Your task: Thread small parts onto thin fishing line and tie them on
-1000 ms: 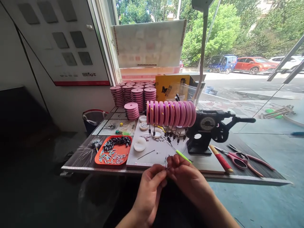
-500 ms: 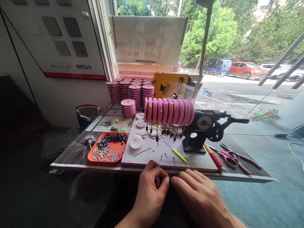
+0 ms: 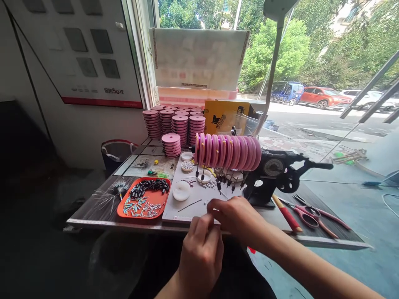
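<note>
My left hand is curled shut near the table's front edge, its fingers pinched on something too small to name. My right hand reaches leftward over the white work mat, fingers bent down and pinched at the mat's front, above my left hand. What it holds is hidden. Just beyond stands a black hand-crank winder carrying a row of pink spools with small dark weights hanging under them.
An orange tray of beads and small parts lies left of the mat. Stacks of pink spools stand at the back by a yellow box. Red-handled pliers and a red-and-tan tool lie at the right. A lamp pole rises behind.
My right hand has risen from beside the left and moved forward and left over the mat, covering the green tool. My left hand stays low at the table edge.
</note>
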Motion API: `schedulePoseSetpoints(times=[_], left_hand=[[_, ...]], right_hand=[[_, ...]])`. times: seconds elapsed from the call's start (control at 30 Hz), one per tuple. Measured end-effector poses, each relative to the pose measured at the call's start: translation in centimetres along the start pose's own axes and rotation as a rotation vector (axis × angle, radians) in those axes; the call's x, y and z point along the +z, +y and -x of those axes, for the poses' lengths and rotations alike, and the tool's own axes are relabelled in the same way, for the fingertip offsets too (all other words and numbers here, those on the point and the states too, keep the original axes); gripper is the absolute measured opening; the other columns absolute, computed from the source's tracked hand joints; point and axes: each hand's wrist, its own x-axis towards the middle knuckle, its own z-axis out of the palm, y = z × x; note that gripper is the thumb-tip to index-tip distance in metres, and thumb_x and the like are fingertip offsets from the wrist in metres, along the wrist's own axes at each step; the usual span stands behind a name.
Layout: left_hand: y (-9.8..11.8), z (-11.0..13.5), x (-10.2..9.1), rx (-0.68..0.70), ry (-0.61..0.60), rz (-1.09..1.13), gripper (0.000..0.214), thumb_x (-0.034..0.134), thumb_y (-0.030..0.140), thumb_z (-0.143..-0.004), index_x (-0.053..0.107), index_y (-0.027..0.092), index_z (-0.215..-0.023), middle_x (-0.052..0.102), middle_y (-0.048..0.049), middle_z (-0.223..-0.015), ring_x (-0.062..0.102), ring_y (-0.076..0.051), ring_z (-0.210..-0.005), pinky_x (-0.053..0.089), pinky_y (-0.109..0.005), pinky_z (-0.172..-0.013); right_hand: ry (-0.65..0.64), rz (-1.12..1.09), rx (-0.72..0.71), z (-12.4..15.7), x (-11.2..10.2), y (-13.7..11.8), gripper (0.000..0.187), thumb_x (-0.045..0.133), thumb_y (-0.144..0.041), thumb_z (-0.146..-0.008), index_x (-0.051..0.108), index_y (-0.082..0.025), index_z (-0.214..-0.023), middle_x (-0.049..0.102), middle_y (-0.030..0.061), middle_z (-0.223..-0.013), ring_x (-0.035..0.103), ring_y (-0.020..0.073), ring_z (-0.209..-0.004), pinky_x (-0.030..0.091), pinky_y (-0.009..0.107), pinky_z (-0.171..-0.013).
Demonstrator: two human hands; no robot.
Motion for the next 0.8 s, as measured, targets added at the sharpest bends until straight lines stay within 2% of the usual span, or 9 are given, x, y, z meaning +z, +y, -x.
schedulePoseSetpoints(times=[0.1, 0.17, 0.2, 0.23, 0.3, 0.4, 0.47, 0.6, 0.8], left_hand=[[-0.3, 0.0, 0.0, 0.128, -0.038, -0.024, 0.019, 0.049, -0.001, -0.076, 0.062, 0.012, -0.079, 0.067, -0.0113, -0.087, 0.055, -0.019, -0.07, 0.047, -0.028, -0.066], [-0.3, -0.2, -0.1, 0.109, -0.077, 0.053, 0.02, 0.049, -0.001, -0.075, 0.063, 0.013, -0.078, 0.068, -0.0096, -0.081, 0.055, -0.018, -0.068, 0.046, -0.027, -0.064], [-0.2, -0.3, -0.1, 0.048, -0.106, 0.124, 0.02, 0.049, 0.0, -0.075, 0.063, 0.014, -0.076, 0.069, -0.0084, -0.078, 0.055, -0.018, -0.068, 0.046, -0.027, -0.063], [0.0, -0.4, -0.1, -0.063, -0.146, 0.221, 0.019, 0.05, 0.002, -0.075, 0.063, 0.015, -0.073, 0.068, -0.0074, -0.076, 0.056, -0.018, -0.068, 0.045, -0.027, -0.062], [0.4, -0.6, 0.1, -0.429, -0.251, 0.488, 0.015, 0.054, 0.008, -0.073, 0.063, 0.016, -0.065, 0.067, -0.0055, -0.072, 0.056, -0.016, -0.067, 0.043, -0.024, -0.059], [1.0, -1.0, 0.4, -1.085, -0.371, 0.951, 0.008, 0.061, 0.013, -0.065, 0.062, 0.014, -0.057, 0.065, -0.0029, -0.068, 0.046, -0.008, -0.052, 0.031, -0.018, -0.044], [1.2, -1.2, 0.5, -1.36, -0.368, 1.173, 0.003, 0.065, 0.013, -0.06, 0.063, 0.013, -0.057, 0.063, -0.0009, -0.064, 0.034, -0.003, -0.044, 0.022, -0.015, -0.039], [1.5, -1.4, 0.7, -1.572, -0.328, 1.339, 0.009, 0.071, 0.011, -0.052, 0.063, 0.012, -0.056, 0.062, 0.0001, -0.061, 0.03, 0.0, -0.042, 0.017, -0.012, -0.038], [2.0, -1.5, 0.7, -1.63, -0.308, 1.351, 0.013, 0.073, 0.011, -0.049, 0.063, 0.011, -0.056, 0.062, -0.0016, -0.061, 0.038, -0.001, -0.044, 0.019, -0.011, -0.038]], right_hand=[[0.032, -0.06, 0.04, -0.8, 0.0, 0.1, 0.012, 0.057, -0.015, -0.08, 0.067, -0.019, -0.076, 0.061, -0.0011, -0.053, 0.053, 0.0115, -0.05, 0.029, 0.019, -0.049], [0.057, -0.1, 0.056, -0.9, 0.0, 0.0, 0.012, 0.059, -0.016, -0.079, 0.068, -0.02, -0.073, 0.061, -0.0014, -0.052, 0.054, 0.0116, -0.05, 0.032, 0.018, -0.05], [0.072, -0.114, 0.06, -0.8, -0.1, 0.0, 0.012, 0.059, -0.016, -0.079, 0.069, -0.02, -0.072, 0.061, -0.0014, -0.052, 0.055, 0.0119, -0.05, 0.033, 0.019, -0.05], [0.085, -0.125, 0.066, -0.4, -0.2, 0.1, 0.011, 0.059, -0.017, -0.08, 0.069, -0.02, -0.074, 0.063, -0.0009, -0.054, 0.056, 0.0123, -0.051, 0.035, 0.019, -0.052], [0.17, -0.166, 0.032, 1.1, -0.3, 0.3, 0.012, 0.055, -0.019, -0.083, 0.067, -0.019, -0.081, 0.067, 0.0019, -0.066, 0.059, 0.0136, -0.059, 0.04, 0.021, -0.057], [0.487, -0.217, -0.129, 4.4, 0.1, 1.1, 0.016, 0.047, -0.017, -0.089, 0.062, -0.017, -0.086, 0.067, 0.0056, -0.08, 0.059, 0.014, -0.066, 0.043, 0.023, -0.063], [0.643, -0.152, -0.239, 6.5, 0.8, 1.6, 0.019, 0.043, -0.014, -0.091, 0.061, -0.016, -0.084, 0.065, 0.0054, -0.076, 0.056, 0.0137, -0.062, 0.042, 0.024, -0.06], [0.597, 0.07, -0.425, 8.6, 2.9, 1.8, 0.025, 0.037, -0.011, -0.092, 0.061, -0.014, -0.083, 0.064, 0.004, -0.069, 0.049, 0.0134, -0.054, 0.036, 0.027, -0.051], [0.614, 0.102, -0.46, 8.5, 4.5, 1.4, 0.03, 0.032, -0.008, -0.092, 0.061, -0.011, -0.082, 0.061, 0.005, -0.065, 0.046, 0.0144, -0.053, 0.033, 0.029, -0.049]])
